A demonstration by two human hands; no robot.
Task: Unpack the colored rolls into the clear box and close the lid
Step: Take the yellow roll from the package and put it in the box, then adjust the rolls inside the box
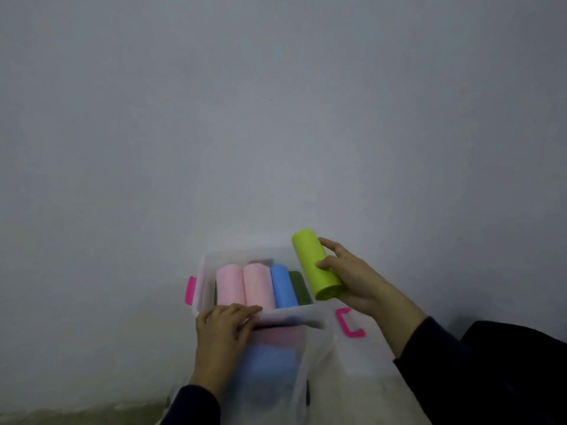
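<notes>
Right hand (352, 280) grips lime roll (316, 265), tilted, above right edge of clear box (205, 271). Inside box: two pink rolls (245, 285), blue roll (282, 285), dark green roll (299, 286) side by side. Left hand (221, 329) pinches translucent bag (288, 351) at box's near side; more rolls inside bag.

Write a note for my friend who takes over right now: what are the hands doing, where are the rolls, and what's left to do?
Right hand: holds the lime green roll above the right end of the clear box.
Left hand: grips the top edge of the thin plastic bag at the box's near side.
Done: two pink rolls, a blue roll and a dark green roll lie side by side in the box.
Left: put the lime roll in, take out the rolls showing through the bag, then close the lid. The pink latches hang unfastened; I can't clearly make out the lid.
</notes>
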